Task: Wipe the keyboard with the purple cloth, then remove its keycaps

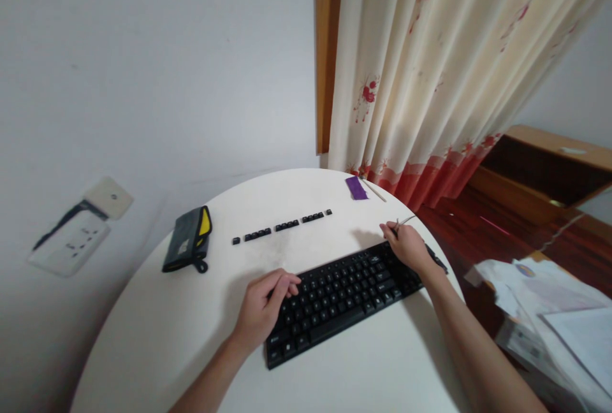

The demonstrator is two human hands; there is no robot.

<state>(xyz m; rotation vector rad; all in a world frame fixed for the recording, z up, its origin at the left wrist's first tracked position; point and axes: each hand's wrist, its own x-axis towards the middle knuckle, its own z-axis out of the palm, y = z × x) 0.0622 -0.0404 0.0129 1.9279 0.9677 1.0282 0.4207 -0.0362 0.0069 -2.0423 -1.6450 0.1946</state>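
nearest the camera, two bare forearms reach out over a round white worktop (382,362). the left hand (265,308) lies on the left end of a black keyboard (344,298), fingers loosely bent and pressing down on the keys rather than gripping anything. the keyboard sits slantwise across the middle of the worktop, its right end farther from the camera. at that far right corner the right hand (406,246) is pinched shut on a thin wire tool (404,222), whose tip sticks out past the fingers.

the keyboard looks like light, stiff plastic, likely to slide on the smooth top unless held down. its ends and long edges seem the safest places to hold, not the keys. the wire tool looks slim and springy, best pinched close to its working end.

beyond the keyboard a row of loose black keycaps (282,227) lies in small groups. they are tiny, light and probably easy to scatter. to their left sits a grey pouch (189,246) with a yellow lining. near the far rim are a purple scrap (356,187) and a thin stick (375,191).

farther off are a wall socket (71,244), a cream curtain (430,81) with red flowers, and papers (549,311) on the right.

the key legends and a pale patch on the pouch are too small to read, and no brand shows.
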